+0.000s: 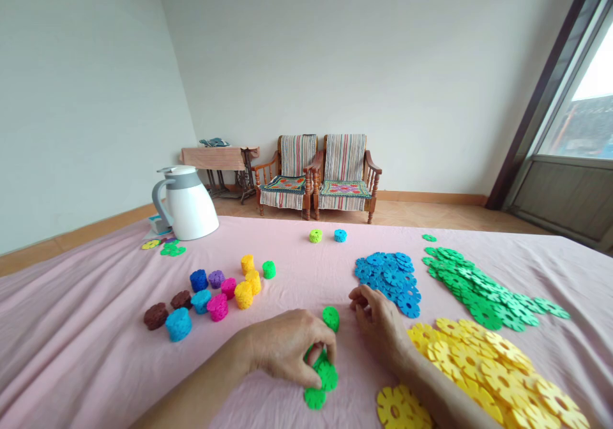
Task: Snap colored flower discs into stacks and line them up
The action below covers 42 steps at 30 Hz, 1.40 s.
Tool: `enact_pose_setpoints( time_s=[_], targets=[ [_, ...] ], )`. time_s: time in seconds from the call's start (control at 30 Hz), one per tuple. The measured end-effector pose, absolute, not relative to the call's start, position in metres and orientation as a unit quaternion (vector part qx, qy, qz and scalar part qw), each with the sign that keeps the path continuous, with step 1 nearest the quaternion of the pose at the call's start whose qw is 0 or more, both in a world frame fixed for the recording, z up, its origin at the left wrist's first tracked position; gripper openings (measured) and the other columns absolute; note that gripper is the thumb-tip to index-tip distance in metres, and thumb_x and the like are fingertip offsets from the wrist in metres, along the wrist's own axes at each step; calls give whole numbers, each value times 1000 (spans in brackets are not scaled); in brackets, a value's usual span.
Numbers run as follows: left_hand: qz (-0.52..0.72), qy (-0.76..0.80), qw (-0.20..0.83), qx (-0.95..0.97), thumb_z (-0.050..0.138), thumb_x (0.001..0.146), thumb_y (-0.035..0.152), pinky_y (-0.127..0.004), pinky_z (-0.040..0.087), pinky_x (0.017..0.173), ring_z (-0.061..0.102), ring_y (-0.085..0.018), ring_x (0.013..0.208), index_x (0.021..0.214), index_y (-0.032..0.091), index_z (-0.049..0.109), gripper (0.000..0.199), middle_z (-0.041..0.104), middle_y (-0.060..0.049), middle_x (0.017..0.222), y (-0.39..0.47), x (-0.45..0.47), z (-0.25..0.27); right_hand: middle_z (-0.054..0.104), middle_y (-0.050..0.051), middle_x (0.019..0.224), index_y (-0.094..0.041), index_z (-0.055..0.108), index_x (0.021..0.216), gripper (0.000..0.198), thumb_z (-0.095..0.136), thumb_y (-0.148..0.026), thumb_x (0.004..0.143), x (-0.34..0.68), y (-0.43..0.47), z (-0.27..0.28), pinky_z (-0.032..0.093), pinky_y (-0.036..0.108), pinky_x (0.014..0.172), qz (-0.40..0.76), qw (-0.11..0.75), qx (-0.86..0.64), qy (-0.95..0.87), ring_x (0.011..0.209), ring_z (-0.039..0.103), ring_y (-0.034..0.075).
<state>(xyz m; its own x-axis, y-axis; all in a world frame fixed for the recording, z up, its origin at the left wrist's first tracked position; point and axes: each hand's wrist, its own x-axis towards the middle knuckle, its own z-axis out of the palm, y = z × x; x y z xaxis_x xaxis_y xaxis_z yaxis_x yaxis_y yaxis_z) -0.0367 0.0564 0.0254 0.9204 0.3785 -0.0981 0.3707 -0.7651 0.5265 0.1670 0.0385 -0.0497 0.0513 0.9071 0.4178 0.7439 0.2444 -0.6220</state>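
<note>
- Green discs (327, 376): on the pink cloth (306, 276), under the left hand.
- Left hand (291, 345): thumb and fingers curled about these discs, touching; firmness of grip cannot be told.
- Right hand (382, 324): released, fingers loosely bent, just beside the blue pile (393, 277).
- Yellow pile (483, 362) and green pile (467, 282): farther right.
- Coloured stacks (179, 324): left of the hands.
- Jug (192, 210): far left; box (159, 225) behind, any lettering too small to read.

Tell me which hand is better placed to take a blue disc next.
Probably the right hand: it is beside the blue discs, while the left hand is farther off, touching green discs.
</note>
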Motion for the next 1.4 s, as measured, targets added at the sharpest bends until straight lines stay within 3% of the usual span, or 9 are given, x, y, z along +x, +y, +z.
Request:
enact_pose_setpoints(
  time_s=[0.13,0.4,0.67,0.83,1.03,1.4],
  targets=[
    [27,200,304,931,66,60,8,-15,38,51,50,-8,52,83,19,64,26,55,6,61,59,-37,27,61,2,75,-19,56,84,22,39,-10,73,167,38,-49,41,24,64,103,392,-605,-685,74,57,16],
    [18,226,275,934,72,64,25,-18,36,51,51,-9,49,95,22,65,32,55,7,56,56,-36,22,62,1,76,-20,56,82,21,40,-10,72,167,38,-48,39,24,65,99,389,-603,-689,74,56,15],
    [19,239,229,943,68,60,14,-19,38,55,50,-10,51,85,20,62,26,53,7,55,48,-28,23,62,1,75,-20,56,81,24,40,-7,69,167,37,-45,38,23,65,113,382,-605,-689,74,55,15],
    [137,249,250,926,68,58,14,-18,37,57,48,-9,60,85,19,60,28,55,4,74,55,-31,30,61,1,75,-20,57,81,21,41,-9,71,166,37,-46,38,24,64,103,380,-608,-690,73,54,15],
    [241,353,260,866,60,63,12,-18,32,48,39,-6,51,84,16,57,21,53,3,82,66,-29,21,61,1,76,-20,57,82,21,41,-10,73,166,36,-44,38,24,65,105,379,-607,-691,74,54,15],
    [243,365,266,859,60,61,11,-19,37,55,47,-10,64,83,17,59,23,55,0,87,67,-24,10,61,1,75,-20,57,81,20,41,-10,73,165,36,-43,37,24,64,102,373,-610,-692,73,54,15]
  ],
)
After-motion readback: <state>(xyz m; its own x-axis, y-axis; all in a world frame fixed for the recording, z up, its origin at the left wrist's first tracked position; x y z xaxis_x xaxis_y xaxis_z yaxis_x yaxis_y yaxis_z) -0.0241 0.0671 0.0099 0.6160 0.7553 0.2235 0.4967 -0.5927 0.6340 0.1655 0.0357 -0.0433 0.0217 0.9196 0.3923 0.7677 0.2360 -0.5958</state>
